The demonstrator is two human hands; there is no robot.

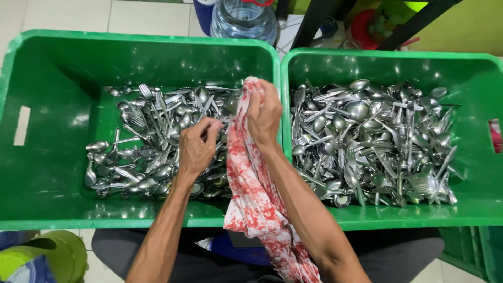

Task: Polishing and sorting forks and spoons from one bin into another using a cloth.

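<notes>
Two green plastic crates stand side by side, the left crate (47, 173) and the right crate (471, 78), each holding a heap of steel spoons and forks. My right hand (264, 112) is closed on a red-and-white cloth (254, 199) above the wall between the crates; the cloth hangs down toward my lap. My left hand (198, 147) hovers over the cutlery in the left crate (146, 141), fingertips pinched near the cloth; whether a utensil is between them is hidden. The right crate's cutlery (377, 141) lies untouched.
A clear water jug (243, 20) stands behind the crates on a tiled floor. A yellow-green object (47, 257) sits at the lower left. Dark table legs (419, 21) and a red item are at the upper right.
</notes>
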